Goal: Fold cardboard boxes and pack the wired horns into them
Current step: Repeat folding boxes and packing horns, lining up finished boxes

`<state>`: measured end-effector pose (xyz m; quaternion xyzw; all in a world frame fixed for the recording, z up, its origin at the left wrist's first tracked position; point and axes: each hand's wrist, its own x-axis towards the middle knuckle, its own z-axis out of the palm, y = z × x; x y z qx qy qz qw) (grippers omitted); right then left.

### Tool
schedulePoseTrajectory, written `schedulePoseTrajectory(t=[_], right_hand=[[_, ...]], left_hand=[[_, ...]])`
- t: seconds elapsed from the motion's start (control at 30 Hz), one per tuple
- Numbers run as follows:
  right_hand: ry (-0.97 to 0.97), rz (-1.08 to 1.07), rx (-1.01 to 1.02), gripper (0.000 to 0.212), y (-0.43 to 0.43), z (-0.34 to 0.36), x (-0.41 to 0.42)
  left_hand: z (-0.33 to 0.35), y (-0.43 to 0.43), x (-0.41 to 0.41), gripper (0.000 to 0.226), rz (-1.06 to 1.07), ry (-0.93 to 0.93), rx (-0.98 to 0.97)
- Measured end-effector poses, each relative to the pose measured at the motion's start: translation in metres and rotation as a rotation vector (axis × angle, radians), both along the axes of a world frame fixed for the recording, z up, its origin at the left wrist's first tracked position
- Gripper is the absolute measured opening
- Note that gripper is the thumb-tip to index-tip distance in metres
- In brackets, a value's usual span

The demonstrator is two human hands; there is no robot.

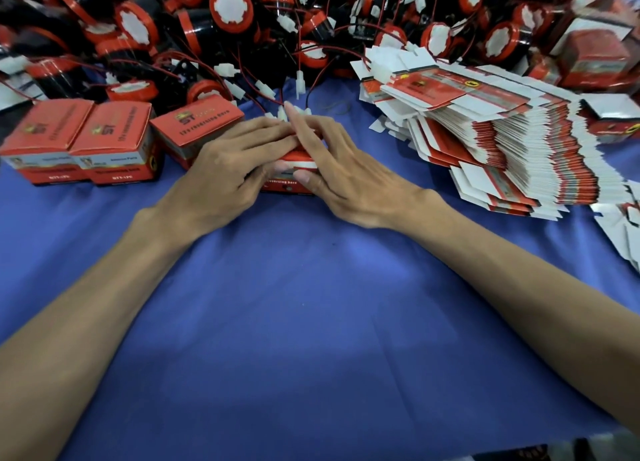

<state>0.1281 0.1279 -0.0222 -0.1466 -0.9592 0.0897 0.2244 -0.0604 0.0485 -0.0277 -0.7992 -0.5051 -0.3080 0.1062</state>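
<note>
A red box [288, 183], twelve o'clock on the desk [311, 322], is pressed under flat-fingered, unclasped left grip [239, 163] and right grip [334, 164]; its lid [300, 164] is best tucked squarely.

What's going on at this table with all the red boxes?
A person is mid-packing. The left hand and right hand press on a small red box on the blue cloth, seemingly closing its top. Three closed boxes sit to the left, a stack of flat boxes to the right, and a pile of wired horns behind.
</note>
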Motion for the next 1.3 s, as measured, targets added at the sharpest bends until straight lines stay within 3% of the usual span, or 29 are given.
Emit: schedulePoseTrajectory(t=[0.4,0.53,0.7,0.87,1.3], right_hand=[[-0.107,-0.015,0.161,0.055,0.001,0.001,0.003],[0.059,-0.047,0.117,0.047,-0.005,-0.001,0.001],[0.338,-0.063,0.226,0.025,0.001,-0.005,0.002],[0.324,-0.064,0.379,0.02,0.0,-0.005,-0.001],[0.14,-0.072,0.103,0.033,-0.002,0.006,0.007]], left_hand=[[0.002,-0.004,0.003,0.038,-0.053,-0.006,-0.015],[-0.001,-0.004,0.005,0.031,-0.02,0.008,0.099],[-0.001,-0.006,0.004,0.031,0.094,-0.168,0.16],[-0.001,-0.006,0.004,0.025,0.088,-0.088,0.146],[0.003,-0.013,0.011,0.019,0.139,-0.012,0.255]])
